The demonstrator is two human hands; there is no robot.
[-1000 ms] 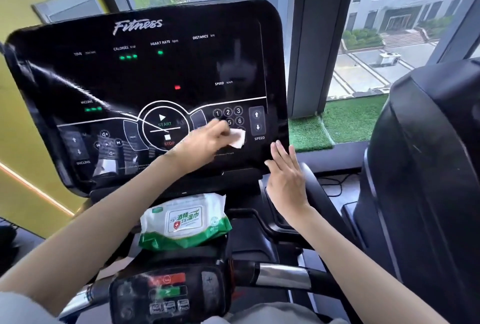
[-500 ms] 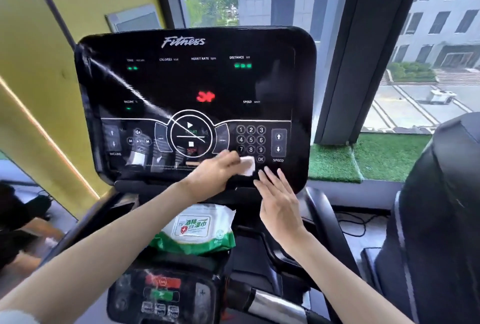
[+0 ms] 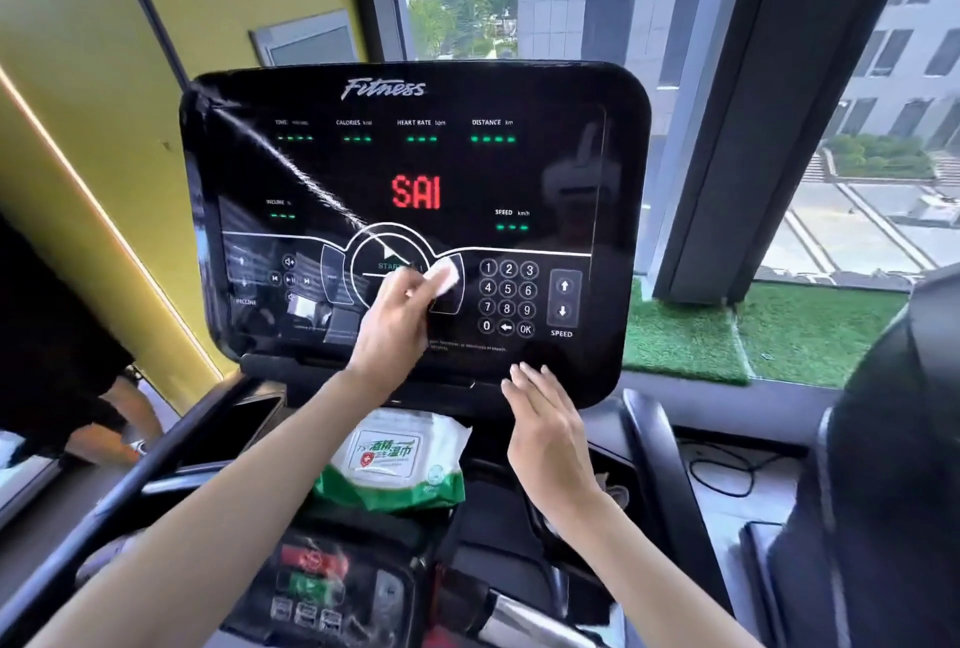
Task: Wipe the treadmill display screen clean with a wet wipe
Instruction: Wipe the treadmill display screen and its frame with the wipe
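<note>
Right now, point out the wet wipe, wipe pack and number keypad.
wet wipe (image 3: 445, 278), head view, exposed white end.
wipe pack (image 3: 387, 455), head view, printed label.
number keypad (image 3: 508, 288), head view, 5 key.

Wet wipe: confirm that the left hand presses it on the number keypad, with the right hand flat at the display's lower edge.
Not quite. The head view shows the left hand pressing the wet wipe on the round start dial, left of the number keypad. The right hand is flat at the display's lower edge.
</note>
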